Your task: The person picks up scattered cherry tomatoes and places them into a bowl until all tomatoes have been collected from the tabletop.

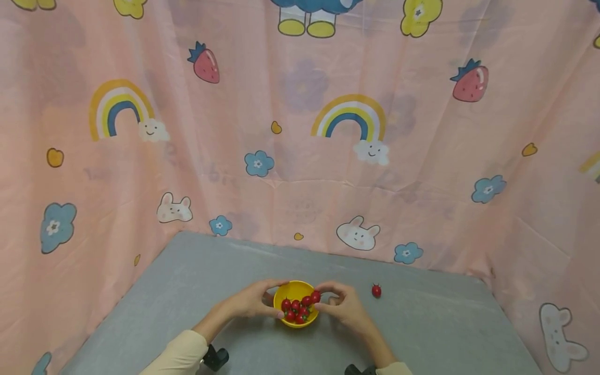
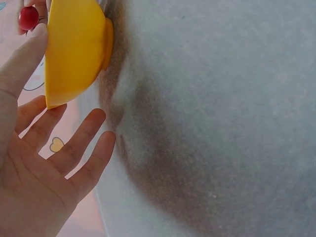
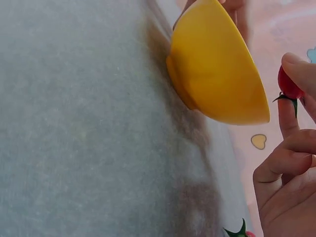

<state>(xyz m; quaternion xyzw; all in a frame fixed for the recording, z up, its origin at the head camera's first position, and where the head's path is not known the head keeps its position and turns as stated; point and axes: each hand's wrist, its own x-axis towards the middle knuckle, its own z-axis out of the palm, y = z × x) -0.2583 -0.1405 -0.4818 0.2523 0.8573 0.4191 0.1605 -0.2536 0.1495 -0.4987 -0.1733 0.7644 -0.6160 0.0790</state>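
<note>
A yellow bowl (image 1: 299,288) stands on the grey tabletop, holding several red cherry tomatoes (image 1: 295,305) with green stems. My left hand (image 1: 253,300) holds the bowl by its rim, the thumb at the near side and the index and middle fingertips at the far side; its other fingers spread free in the left wrist view. Over the bowl's right rim, my right hand (image 1: 348,308) pinches one cherry tomato (image 3: 289,85) between thumb and index finger, stem downward. The remaining fingers of that hand are curled in.
Another cherry tomato (image 1: 376,290) lies on the grey table (image 1: 211,265) right of the right hand. A pink printed curtain (image 1: 300,198) hangs along the back and both sides of the table. Each wrist carries a black camera mount (image 1: 216,358).
</note>
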